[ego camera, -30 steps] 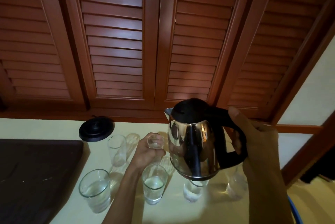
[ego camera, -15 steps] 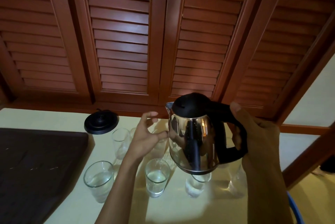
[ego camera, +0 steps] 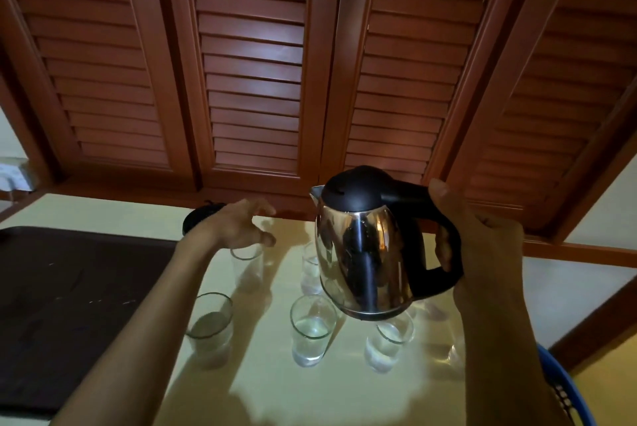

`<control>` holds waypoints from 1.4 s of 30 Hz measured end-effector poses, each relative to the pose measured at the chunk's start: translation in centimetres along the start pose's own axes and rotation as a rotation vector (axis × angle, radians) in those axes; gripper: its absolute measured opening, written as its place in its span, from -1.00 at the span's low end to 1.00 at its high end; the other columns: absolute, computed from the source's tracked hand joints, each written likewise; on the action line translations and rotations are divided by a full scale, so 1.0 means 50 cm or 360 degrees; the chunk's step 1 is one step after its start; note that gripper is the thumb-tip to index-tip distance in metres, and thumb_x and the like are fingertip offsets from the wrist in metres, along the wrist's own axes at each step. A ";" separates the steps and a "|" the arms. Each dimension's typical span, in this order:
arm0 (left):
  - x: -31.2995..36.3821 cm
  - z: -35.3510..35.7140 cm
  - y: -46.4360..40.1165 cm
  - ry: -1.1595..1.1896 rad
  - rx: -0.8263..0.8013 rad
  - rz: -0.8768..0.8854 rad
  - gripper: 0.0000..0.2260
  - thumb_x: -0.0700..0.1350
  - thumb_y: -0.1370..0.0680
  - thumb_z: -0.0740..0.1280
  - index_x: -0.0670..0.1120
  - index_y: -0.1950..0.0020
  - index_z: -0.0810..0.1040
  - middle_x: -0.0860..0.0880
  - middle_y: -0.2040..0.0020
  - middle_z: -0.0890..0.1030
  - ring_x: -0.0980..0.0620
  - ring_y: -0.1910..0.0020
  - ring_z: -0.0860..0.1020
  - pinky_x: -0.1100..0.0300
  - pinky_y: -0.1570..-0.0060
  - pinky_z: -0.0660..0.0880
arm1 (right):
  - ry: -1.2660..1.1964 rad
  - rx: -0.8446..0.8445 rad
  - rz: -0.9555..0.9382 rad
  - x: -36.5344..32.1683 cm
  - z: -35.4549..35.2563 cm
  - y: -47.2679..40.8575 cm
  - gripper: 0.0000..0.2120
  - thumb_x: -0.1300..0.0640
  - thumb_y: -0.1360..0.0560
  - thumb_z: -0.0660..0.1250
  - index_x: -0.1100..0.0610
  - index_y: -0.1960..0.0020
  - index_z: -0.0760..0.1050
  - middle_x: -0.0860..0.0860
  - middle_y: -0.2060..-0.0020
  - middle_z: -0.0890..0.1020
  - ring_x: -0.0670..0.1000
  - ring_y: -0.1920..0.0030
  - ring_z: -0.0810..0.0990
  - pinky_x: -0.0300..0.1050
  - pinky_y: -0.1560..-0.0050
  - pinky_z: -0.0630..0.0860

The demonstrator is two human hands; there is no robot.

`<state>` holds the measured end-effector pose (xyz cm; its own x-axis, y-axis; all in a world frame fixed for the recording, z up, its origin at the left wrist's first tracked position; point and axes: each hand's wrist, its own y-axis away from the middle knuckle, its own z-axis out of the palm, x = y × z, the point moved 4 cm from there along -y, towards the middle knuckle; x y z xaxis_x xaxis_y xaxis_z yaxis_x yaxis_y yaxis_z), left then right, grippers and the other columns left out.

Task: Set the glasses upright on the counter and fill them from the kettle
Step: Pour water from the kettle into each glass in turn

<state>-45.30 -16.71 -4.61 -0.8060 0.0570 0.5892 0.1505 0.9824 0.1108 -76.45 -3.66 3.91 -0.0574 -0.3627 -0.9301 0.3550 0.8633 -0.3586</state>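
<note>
Kettle [ego camera: 365, 253]: you are gripping its handle right-handed [ego camera: 482, 253]; your left hand [ego camera: 238, 229], having released the small glass [ego camera: 312, 267], is hovering open-fingered over the empty rear glass [ego camera: 246, 265].

Kettle [ego camera: 365, 253] is hiding most of the back middle glass [ego camera: 310, 270] and the rim of the front right glass [ego camera: 389, 346]. Right hand [ego camera: 482, 253] and forearm are covering a far-right glass [ego camera: 455, 355]; only a faint edge is showing. Left hand [ego camera: 238, 227] is blocking part of the black kettle base [ego camera: 198, 217]. Dark tray [ego camera: 79, 305] and blue basket [ego camera: 565, 391] are being cut off by the frame edges. Water levels are reading unclear in the dim light.
</note>
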 end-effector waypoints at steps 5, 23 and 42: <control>-0.082 0.035 -0.020 -0.0180 -0.0343 -0.0158 -0.32 -0.02 -0.40 0.63 0.11 -0.47 0.46 0.01 -0.40 0.45 -0.05 -0.42 0.45 0.17 -0.28 0.44 | -0.0008 -0.0028 0.0026 -0.002 0.016 0.004 -0.37 -0.60 0.04 0.49 -0.03 0.48 0.51 -0.05 0.58 0.45 -0.07 0.60 0.39 -0.24 0.50 0.42; -0.056 -0.001 0.024 0.2088 0.0426 0.0010 -0.58 -0.06 -0.25 0.64 -0.02 -0.06 0.65 0.00 0.21 0.61 0.02 0.25 0.50 0.11 0.22 0.34 | -0.0015 -0.0170 -0.0082 -0.056 0.091 -0.035 -0.60 -0.18 -0.38 0.50 0.04 0.45 0.49 -0.05 0.61 0.46 -0.06 0.63 0.38 -0.27 0.54 0.36; 0.020 0.018 0.076 0.0853 0.0387 0.0422 -0.69 -0.35 -0.27 0.56 -0.04 0.16 0.57 0.02 0.23 0.64 0.10 0.24 0.60 0.22 0.09 0.51 | 0.1081 -0.0976 -0.0503 -0.174 0.272 -0.137 -0.38 -0.20 -0.39 0.57 0.27 0.48 0.45 -0.11 0.67 0.21 -0.09 0.62 0.15 -0.24 0.53 0.14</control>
<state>-46.05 -12.77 -4.30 -0.3523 0.2683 0.8966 0.1208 0.9630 -0.2408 -65.70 -11.17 15.54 -0.6621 -0.4958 -0.5620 -0.3070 0.8635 -0.4002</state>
